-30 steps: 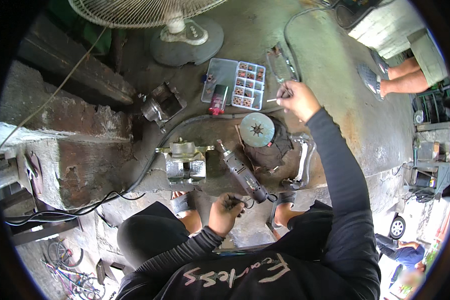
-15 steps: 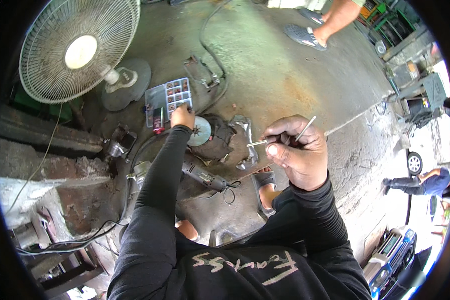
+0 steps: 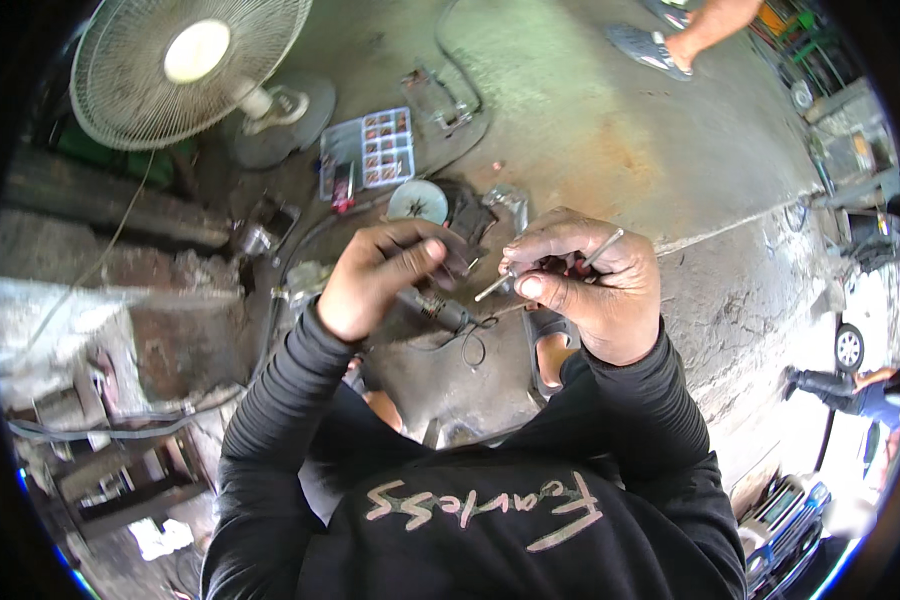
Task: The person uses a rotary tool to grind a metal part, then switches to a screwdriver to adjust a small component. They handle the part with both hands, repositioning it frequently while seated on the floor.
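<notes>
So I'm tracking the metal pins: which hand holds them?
The right hand: thin metal pins stick out between its fingers. The left hand is curled beside it, with no pins showing.

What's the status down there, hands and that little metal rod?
Right hand pinching thin metal rod. Left hand closed beside it, contents hidden. Rotary tool on floor beneath; nothing blocking.

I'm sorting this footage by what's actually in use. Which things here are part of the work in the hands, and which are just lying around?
In hand:
- thin metal rods, gripped in the right hand
- left hand, fingers closed beside the rods; what it holds is hidden

Lying about:
- compartment box of small parts
- round disc
- rotary tool on the floor
- standing fan
</notes>
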Demonstrator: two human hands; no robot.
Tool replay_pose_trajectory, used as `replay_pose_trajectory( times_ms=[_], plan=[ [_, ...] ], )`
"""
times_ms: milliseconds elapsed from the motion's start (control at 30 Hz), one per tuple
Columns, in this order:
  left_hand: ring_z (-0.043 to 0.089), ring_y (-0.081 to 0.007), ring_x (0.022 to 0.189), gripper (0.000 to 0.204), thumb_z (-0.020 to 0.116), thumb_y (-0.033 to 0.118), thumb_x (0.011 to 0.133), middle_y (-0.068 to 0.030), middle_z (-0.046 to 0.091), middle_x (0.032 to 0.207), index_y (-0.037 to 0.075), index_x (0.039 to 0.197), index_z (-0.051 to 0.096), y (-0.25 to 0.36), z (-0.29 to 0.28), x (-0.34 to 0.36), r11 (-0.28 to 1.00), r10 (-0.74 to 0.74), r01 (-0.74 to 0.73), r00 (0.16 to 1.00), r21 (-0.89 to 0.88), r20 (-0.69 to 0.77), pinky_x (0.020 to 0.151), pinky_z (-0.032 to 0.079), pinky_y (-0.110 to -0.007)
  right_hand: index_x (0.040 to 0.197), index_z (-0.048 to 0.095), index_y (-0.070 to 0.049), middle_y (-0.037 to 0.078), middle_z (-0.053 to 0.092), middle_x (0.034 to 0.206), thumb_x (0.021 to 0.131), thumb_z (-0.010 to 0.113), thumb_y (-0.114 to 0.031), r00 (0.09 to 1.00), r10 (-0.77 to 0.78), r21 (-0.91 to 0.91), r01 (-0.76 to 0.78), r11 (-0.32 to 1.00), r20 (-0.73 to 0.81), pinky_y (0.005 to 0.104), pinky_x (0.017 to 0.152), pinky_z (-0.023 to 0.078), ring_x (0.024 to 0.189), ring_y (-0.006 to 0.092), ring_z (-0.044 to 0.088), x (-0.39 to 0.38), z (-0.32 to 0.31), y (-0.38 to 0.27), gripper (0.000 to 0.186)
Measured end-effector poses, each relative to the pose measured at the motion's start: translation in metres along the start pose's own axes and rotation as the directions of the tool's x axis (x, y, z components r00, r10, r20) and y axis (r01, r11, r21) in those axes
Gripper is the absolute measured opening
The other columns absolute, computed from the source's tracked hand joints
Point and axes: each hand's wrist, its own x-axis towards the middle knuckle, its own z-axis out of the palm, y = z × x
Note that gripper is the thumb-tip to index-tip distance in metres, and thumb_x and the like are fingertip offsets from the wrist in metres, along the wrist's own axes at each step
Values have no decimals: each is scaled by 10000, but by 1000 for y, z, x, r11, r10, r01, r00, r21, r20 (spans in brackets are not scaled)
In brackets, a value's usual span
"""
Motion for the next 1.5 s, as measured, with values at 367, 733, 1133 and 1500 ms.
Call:
replay_pose_trajectory(
  times_ms=[367,733,1133,1500],
  plan=[
    [604,-92,632,162,666,126,871,-55,636,690,-29,840,631,50,53,-113,997,-78,81,955,-1,-286,562,471,-233,927,619,19,116,644,906,786,676,39,984,-36,56,26,998,173,269,750,496,835,161,625,-19,76,-7,154],
    [631,-177,631,87,694,84,817,-90,656,730,10,833,651,40,35,-134,922,324,-219,887,319,-329,580,486,-274,933,595,18,131,586,934,784,700,-34,982,92,189,-123,974,168,158,495,428,639,63,551,-20,111,-17,190],
    [658,-217,695,122,705,83,802,-115,667,785,23,903,670,38,28,-131,830,468,-338,855,444,-225,615,505,-288,906,621,9,107,628,876,747,727,9,986,28,113,-47,993,167,267,731,455,828,155,583,-19,108,-13,191],
    [649,-233,625,164,723,25,745,-104,647,724,29,902,676,40,37,-128,720,549,-311,802,621,-235,551,503,-300,999,559,31,80,549,885,802,689,-194,940,290,20,-298,954,179,260,687,424,752,129,523,-29,91,-26,327]
  ],
)
